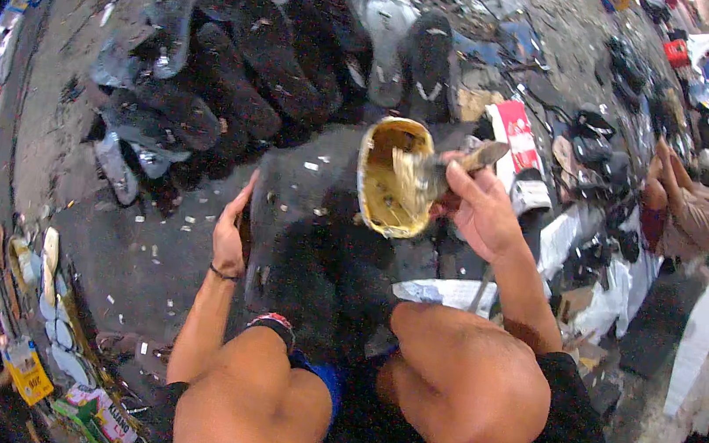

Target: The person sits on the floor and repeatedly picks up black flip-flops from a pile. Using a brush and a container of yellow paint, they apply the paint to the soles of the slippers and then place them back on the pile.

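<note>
My right hand (478, 208) grips a brush (483, 156) by its wooden handle, with the fingers wrapped round it. The pale bristles dip inside a tub (362, 189) whose rim and inner walls are coated yellowish. Left of it, my left hand (232, 229) is held edge-on with its fingers stretched out, along the left side of a dark flat surface (297, 181). Whether it touches that edge I cannot tell. Several dark sandal soles (273, 56) lie overlapping beyond the hands, and a sandal with a pale strap (428, 62) lies at their right.
Small pale scraps dot the dark ground mat (164, 260). A red and white package (515, 135) lies right of the tub, near black footwear pieces (593, 149). Another person (684, 204) sits at the far right. Yellow (26, 372) and green-white boxes (102, 416) stand lower left.
</note>
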`<move>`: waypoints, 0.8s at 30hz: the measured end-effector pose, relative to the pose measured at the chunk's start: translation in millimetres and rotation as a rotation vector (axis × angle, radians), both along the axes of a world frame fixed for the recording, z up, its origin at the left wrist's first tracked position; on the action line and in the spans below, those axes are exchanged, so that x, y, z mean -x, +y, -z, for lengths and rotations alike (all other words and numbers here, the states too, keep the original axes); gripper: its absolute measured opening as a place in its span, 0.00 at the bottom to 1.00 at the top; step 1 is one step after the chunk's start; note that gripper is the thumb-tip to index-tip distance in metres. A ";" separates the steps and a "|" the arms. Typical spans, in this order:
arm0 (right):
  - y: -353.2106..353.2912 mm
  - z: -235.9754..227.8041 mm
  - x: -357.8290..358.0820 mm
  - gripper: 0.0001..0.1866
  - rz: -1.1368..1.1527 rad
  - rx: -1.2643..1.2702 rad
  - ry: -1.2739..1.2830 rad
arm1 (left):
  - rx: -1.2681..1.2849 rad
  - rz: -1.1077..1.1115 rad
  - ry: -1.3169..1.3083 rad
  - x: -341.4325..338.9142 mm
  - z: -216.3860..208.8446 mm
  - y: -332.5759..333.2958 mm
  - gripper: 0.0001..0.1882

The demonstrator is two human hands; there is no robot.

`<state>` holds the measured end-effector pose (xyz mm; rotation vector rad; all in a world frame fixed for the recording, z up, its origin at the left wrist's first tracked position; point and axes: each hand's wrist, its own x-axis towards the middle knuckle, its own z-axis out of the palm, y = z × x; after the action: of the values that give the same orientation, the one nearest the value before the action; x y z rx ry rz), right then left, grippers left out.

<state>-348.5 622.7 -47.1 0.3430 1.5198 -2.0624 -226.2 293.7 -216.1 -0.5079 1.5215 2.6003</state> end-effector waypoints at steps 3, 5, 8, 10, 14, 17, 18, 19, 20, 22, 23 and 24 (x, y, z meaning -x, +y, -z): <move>-61.6 -12.6 27.5 0.17 -0.106 0.010 0.301 | -0.259 -0.199 -0.107 31.2 -49.8 -4.6 0.22; -110.4 -15.8 31.6 0.16 -0.137 -0.027 0.582 | -0.034 -0.266 -0.031 48.2 -68.8 8.0 0.21; -150.3 -12.8 5.4 0.14 -0.316 -0.217 1.131 | 0.194 -0.186 0.136 56.4 -98.9 4.9 0.22; -139.3 -12.8 -9.9 0.14 -0.473 -0.225 1.168 | 0.301 -0.172 0.134 52.7 -98.4 7.6 0.22; -139.2 1.1 80.9 0.10 -0.185 -0.575 1.018 | -0.048 -0.231 0.008 45.1 -117.6 34.2 0.27; -136.7 -8.4 61.2 0.15 -0.004 -0.249 1.005 | -0.404 -0.239 0.022 49.6 -120.7 13.4 0.32; -131.1 -7.8 43.7 0.15 -0.139 -0.295 1.026 | -0.470 -0.254 0.015 53.9 -123.7 16.0 0.32; -128.4 -2.1 18.7 0.15 -0.267 -0.335 1.034 | -0.528 -0.266 -0.002 56.2 -128.0 14.5 0.32; -124.0 0.7 1.5 0.15 -0.394 -0.375 1.046 | -0.470 -0.232 0.025 57.3 -121.9 19.2 0.32; -131.0 -10.2 -22.1 0.13 -0.344 -0.112 1.155 | -0.335 -0.197 0.088 51.7 -114.8 17.3 0.32; -139.4 -6.3 -2.7 0.10 -0.407 -0.217 1.156 | -0.180 -0.293 -0.010 44.5 -100.7 25.4 0.31; -148.1 -23.2 22.6 0.10 -0.237 -0.344 1.199 | -0.019 -0.385 -0.078 44.7 -92.3 28.6 0.30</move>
<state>-371.1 474.6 -23.9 -1.1075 2.3920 -1.8199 -270.9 322.3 -123.8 -0.9762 1.4990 2.8215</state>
